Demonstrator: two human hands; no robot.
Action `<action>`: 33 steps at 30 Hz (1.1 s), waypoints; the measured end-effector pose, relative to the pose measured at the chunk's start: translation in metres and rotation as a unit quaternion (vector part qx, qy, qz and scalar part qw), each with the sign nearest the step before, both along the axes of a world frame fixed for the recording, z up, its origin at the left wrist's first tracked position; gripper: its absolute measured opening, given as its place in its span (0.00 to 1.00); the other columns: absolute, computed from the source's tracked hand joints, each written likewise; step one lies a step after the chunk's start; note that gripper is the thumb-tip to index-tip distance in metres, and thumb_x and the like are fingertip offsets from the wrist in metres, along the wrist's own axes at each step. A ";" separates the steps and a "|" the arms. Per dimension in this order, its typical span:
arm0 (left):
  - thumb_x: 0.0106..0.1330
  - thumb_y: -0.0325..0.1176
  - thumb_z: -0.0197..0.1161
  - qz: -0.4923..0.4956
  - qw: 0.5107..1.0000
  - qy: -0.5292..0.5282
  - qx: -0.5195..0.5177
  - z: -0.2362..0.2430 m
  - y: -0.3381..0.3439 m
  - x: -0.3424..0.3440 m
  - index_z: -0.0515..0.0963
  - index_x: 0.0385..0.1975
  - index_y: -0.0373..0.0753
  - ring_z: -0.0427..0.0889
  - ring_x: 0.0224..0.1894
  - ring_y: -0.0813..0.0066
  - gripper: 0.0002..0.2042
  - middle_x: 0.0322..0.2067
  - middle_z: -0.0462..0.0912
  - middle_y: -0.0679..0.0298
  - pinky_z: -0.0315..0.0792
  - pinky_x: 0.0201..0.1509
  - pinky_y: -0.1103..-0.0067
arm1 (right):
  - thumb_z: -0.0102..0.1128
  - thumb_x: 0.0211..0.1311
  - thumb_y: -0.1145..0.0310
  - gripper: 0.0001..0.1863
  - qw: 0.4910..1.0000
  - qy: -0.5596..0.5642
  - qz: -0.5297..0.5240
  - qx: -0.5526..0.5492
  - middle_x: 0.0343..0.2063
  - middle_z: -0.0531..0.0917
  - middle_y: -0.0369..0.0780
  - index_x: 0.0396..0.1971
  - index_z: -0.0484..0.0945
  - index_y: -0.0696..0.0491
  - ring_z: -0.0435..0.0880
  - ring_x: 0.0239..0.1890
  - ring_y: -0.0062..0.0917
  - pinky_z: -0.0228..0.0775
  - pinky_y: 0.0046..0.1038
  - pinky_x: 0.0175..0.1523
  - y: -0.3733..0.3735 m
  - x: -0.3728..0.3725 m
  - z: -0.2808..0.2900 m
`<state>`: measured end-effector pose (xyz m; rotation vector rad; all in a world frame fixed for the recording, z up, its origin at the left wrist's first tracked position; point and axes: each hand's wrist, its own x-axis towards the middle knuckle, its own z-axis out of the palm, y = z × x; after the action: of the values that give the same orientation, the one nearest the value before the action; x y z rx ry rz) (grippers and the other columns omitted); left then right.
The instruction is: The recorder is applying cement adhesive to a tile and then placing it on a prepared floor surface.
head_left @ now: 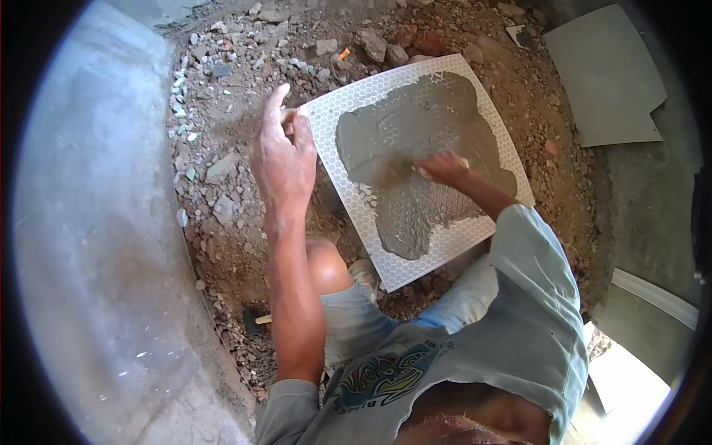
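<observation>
A large square tile (pixel 345 93), its back patterned with white honeycomb cells, lies tilted before me. Grey mortar (pixel 415 119) covers most of its middle, thinner and streaked on the nearer side. At the tile's left corner, my left hand (pixel 285 159) grips the edge; one finger sticks out past it and the others are bent. My right hand (pixel 447 169) is closed around the handle of a trowel (pixel 393 172) over the mortar. Motion blurs the trowel's blade, so its outline is unclear.
Rubble and earth (pixel 222 170) surround the tile. A grey wall (pixel 104 193) rises at left. A cut tile piece (pixel 608 78) leans at far right, above a pale strip (pixel 654 298). Near my left forearm lies a black-headed mallet (pixel 254 321). My bent knee (pixel 328 265) is beside the tile.
</observation>
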<state>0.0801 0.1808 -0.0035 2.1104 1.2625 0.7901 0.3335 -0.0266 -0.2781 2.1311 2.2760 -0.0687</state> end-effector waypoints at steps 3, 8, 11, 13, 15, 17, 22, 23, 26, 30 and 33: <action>0.66 0.33 0.56 -0.005 1.000 0.003 -0.007 -0.008 0.004 -0.002 0.70 0.57 0.42 0.81 0.41 0.65 0.19 0.38 0.82 0.56 0.72 0.47 0.71 | 0.56 0.58 0.60 0.19 0.995 0.030 -0.093 -0.002 0.29 0.81 0.40 0.51 0.70 0.41 0.82 0.29 0.36 0.74 0.39 0.35 0.074 -0.014 0.023; 0.66 0.35 0.56 -0.024 1.000 0.012 -0.005 -0.008 -0.003 0.009 0.70 0.57 0.43 0.81 0.39 0.65 0.19 0.37 0.82 0.58 0.72 0.46 0.69 | 0.51 0.61 0.62 0.18 0.953 0.077 -0.281 -0.084 0.34 0.83 0.45 0.51 0.69 0.49 0.83 0.37 0.43 0.75 0.44 0.42 0.131 0.015 0.026; 0.66 0.35 0.56 -0.022 1.000 0.006 -0.006 -0.001 0.000 0.009 0.70 0.57 0.43 0.81 0.40 0.65 0.19 0.38 0.82 0.57 0.73 0.46 0.69 | 0.48 0.62 0.62 0.17 0.915 0.099 -0.380 -0.090 0.37 0.83 0.49 0.50 0.70 0.49 0.82 0.42 0.46 0.74 0.45 0.47 0.114 0.043 0.023; 0.67 0.36 0.56 -0.026 1.000 -0.001 0.014 -0.002 0.003 0.007 0.70 0.58 0.44 0.81 0.40 0.65 0.19 0.38 0.82 0.57 0.73 0.45 0.70 | 0.48 0.62 0.61 0.17 0.875 0.105 -0.469 -0.061 0.38 0.82 0.50 0.49 0.71 0.49 0.82 0.43 0.45 0.74 0.44 0.48 0.089 0.072 0.024; 0.67 0.35 0.56 -0.021 1.000 -0.006 0.016 -0.002 0.005 -0.002 0.70 0.58 0.43 0.81 0.40 0.65 0.19 0.38 0.82 0.56 0.74 0.44 0.70 | 0.47 0.62 0.60 0.18 0.857 0.086 -0.503 -0.077 0.41 0.82 0.50 0.50 0.72 0.49 0.81 0.46 0.45 0.73 0.44 0.50 0.079 0.083 0.031; 0.67 0.34 0.56 -0.030 0.999 -0.001 0.012 0.000 0.001 -0.007 0.70 0.57 0.43 0.81 0.39 0.65 0.19 0.37 0.82 0.56 0.74 0.44 0.70 | 0.47 0.62 0.61 0.18 0.842 0.093 -0.523 -0.089 0.44 0.81 0.50 0.50 0.72 0.49 0.80 0.48 0.44 0.72 0.43 0.52 0.073 0.097 0.034; 0.66 0.31 0.56 -0.037 0.999 0.023 -0.004 0.000 -0.007 -0.020 0.70 0.57 0.41 0.80 0.38 0.69 0.19 0.36 0.82 0.57 0.73 0.44 0.72 | 0.46 0.64 0.63 0.17 0.787 0.111 -0.601 -0.082 0.49 0.79 0.48 0.50 0.74 0.50 0.79 0.52 0.41 0.72 0.41 0.53 0.065 0.127 0.026; 0.66 0.31 0.56 -0.040 0.999 0.026 -0.001 -0.002 -0.005 -0.022 0.70 0.57 0.41 0.80 0.38 0.69 0.19 0.36 0.82 0.57 0.73 0.44 0.72 | 0.47 0.63 0.62 0.18 0.784 0.119 -0.603 -0.087 0.49 0.79 0.48 0.51 0.74 0.50 0.79 0.52 0.42 0.71 0.41 0.54 0.066 0.130 0.029; 0.64 0.29 0.58 -0.012 1.000 0.021 -0.004 -0.003 -0.002 -0.030 0.71 0.56 0.43 0.82 0.40 0.62 0.19 0.37 0.83 0.53 0.74 0.46 0.68 | 0.51 0.60 0.61 0.20 0.762 0.165 -0.613 -0.131 0.50 0.78 0.48 0.52 0.74 0.51 0.78 0.53 0.42 0.70 0.41 0.55 0.049 0.126 0.033; 0.65 0.31 0.56 -0.029 0.999 0.035 -0.004 -0.009 0.005 0.000 0.72 0.55 0.42 0.82 0.39 0.60 0.17 0.36 0.83 0.53 0.73 0.44 0.68 | 0.55 0.56 0.56 0.25 0.740 0.163 -0.632 -0.161 0.48 0.78 0.52 0.50 0.75 0.56 0.76 0.55 0.43 0.68 0.39 0.58 -0.048 0.126 0.013; 0.65 0.32 0.56 -0.034 0.999 0.012 -0.011 -0.012 0.017 0.005 0.72 0.55 0.42 0.82 0.38 0.62 0.17 0.36 0.83 0.55 0.73 0.43 0.68 | 0.57 0.56 0.57 0.26 0.703 0.186 -0.666 -0.168 0.50 0.78 0.51 0.52 0.72 0.55 0.76 0.54 0.44 0.69 0.40 0.56 -0.108 0.068 0.028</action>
<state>0.0853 0.1979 -0.0152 2.1395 1.1993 0.7202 0.4015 -0.1342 -0.2500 3.0693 0.1792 -0.8719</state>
